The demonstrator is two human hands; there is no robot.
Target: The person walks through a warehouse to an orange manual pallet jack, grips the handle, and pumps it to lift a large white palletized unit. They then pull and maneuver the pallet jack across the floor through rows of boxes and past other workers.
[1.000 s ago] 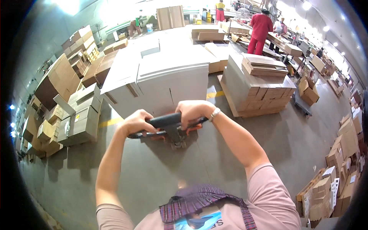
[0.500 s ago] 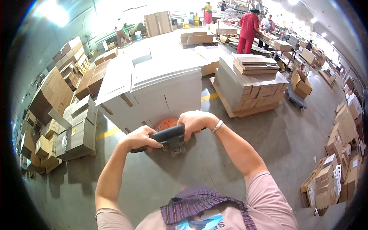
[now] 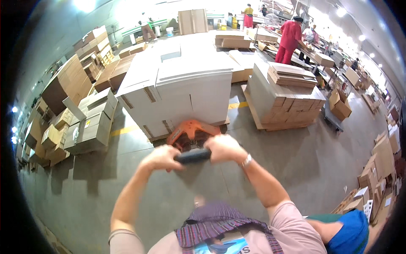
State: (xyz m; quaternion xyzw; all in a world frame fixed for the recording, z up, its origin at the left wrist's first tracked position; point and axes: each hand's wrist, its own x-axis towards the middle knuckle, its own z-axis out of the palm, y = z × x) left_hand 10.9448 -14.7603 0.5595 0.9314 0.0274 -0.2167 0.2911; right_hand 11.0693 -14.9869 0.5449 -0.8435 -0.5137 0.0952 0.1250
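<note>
Both my hands grip the black handle (image 3: 193,157) of an orange pallet jack (image 3: 190,129). My left hand (image 3: 162,158) is wrapped round its left end, and my right hand (image 3: 225,148) round its right end. Beyond the handle, the orange body stands against a large stack of white panels (image 3: 194,95) on a pallet, with its forks hidden underneath. The handle and hands are slightly blurred.
At right stands a pallet of grey-brown boards (image 3: 287,101); at left, a stack of grey cartons (image 3: 89,133). Cardboard piles (image 3: 380,161) line the right side. Someone's blue-clothed arm (image 3: 349,230) shows close at lower right. A person in red (image 3: 289,41) works farther back.
The handle has swung more level and central, showing more of the orange body. The surroundings have shifted rightward in view. A person in blue has come in at the lower right.
</note>
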